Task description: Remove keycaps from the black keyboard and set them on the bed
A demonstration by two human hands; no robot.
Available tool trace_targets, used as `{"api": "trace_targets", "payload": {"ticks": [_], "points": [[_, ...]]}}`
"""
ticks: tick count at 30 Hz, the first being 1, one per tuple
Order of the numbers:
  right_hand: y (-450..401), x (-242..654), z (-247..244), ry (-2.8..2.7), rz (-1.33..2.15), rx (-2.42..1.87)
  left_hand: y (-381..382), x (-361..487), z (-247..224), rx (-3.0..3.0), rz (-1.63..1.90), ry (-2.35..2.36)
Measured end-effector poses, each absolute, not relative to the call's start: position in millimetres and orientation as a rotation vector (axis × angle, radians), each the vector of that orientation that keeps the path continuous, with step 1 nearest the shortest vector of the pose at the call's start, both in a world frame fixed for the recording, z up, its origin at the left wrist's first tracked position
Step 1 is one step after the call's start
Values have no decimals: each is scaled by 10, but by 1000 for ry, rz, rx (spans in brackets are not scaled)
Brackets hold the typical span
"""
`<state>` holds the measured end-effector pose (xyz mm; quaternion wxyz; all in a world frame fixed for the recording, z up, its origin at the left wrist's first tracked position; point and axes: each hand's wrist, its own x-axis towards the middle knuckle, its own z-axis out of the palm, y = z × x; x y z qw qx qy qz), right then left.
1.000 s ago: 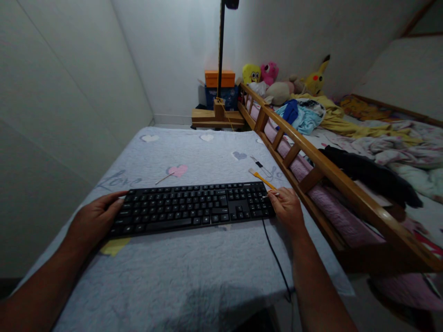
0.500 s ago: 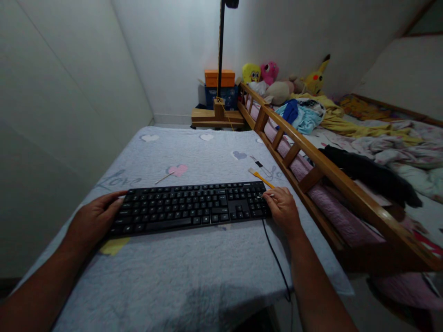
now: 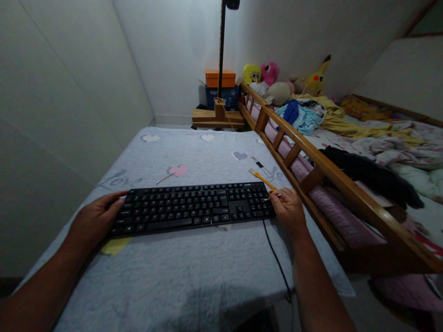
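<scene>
A black keyboard (image 3: 187, 210) lies flat on the cloth-covered table, its keys facing up. My left hand (image 3: 93, 219) grips its left end, thumb on the near side and fingers along the far edge. At the number pad, my right hand (image 3: 289, 207) pinches a thin white cotton swab (image 3: 266, 199), the tip at the right-hand keys. A second cotton swab (image 3: 165, 178) rests on the cloth beyond the keyboard. Past my right hand lies a flat brush (image 3: 263, 179) with a yellow handle, and behind it a thin metal tool with a black middle (image 3: 259, 164).
The keyboard's cable (image 3: 277, 258) runs over the table's near edge. A wooden bed rail (image 3: 294, 133) borders the table on the right, with clothes and soft toys beyond it. At the back a black pole (image 3: 220, 50) stands on a wooden base (image 3: 218, 119), near an orange box (image 3: 220, 78).
My right hand has shifted slightly to the right with the cotton swab, toward the keyboard's right edge. My left hand and the keyboard look nearly the same.
</scene>
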<state>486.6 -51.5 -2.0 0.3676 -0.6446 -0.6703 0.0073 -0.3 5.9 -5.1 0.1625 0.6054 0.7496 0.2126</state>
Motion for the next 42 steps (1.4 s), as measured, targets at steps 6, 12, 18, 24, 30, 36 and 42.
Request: {"api": "trace_targets", "payload": {"ticks": [6,12,18,24,30,36,42], "points": [[-543,4842,21,-1716,64,-1663,55,3,-50,1737,630,2118],[-546,4831,34,-1725,60,-1639,60,-6,-76,1714,642,2124],[-549,4784,47,-1721,97,-1612,67,-8,-68,1759,608,2135],[-546,4726,52,-1762,107,-1588,56,-11,-65,1722,630,2131],[-536,4725,36,-1769,99,-1586,74,-33,-109,1707,610,2131],[-529,4711,37,-1760,91,-1591,73,-15,-89,1717,599,2144],[-503,4714,3,-1767,74,-1609,62,-1,-80,1725,614,2150]]}}
